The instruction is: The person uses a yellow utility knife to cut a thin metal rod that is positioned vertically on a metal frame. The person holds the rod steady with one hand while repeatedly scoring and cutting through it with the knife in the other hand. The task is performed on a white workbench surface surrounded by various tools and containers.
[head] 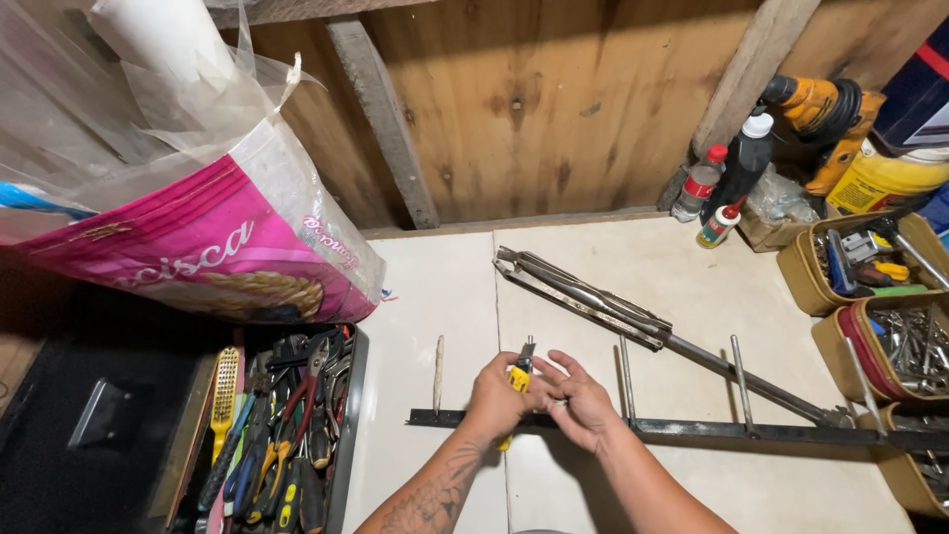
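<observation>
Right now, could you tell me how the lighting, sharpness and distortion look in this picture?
Head view: even, bright light on the pale floor, soft shadows only; the left hand, right hand and yellow-handled tool are sharp; wide-angle bending shows at the edges; the black case lies dim.

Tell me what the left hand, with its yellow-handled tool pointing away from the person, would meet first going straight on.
Probably bare white floor, then the wooden wall; the left hand and yellow-handled tool seem aimed just left of the long metal clamp.
</observation>
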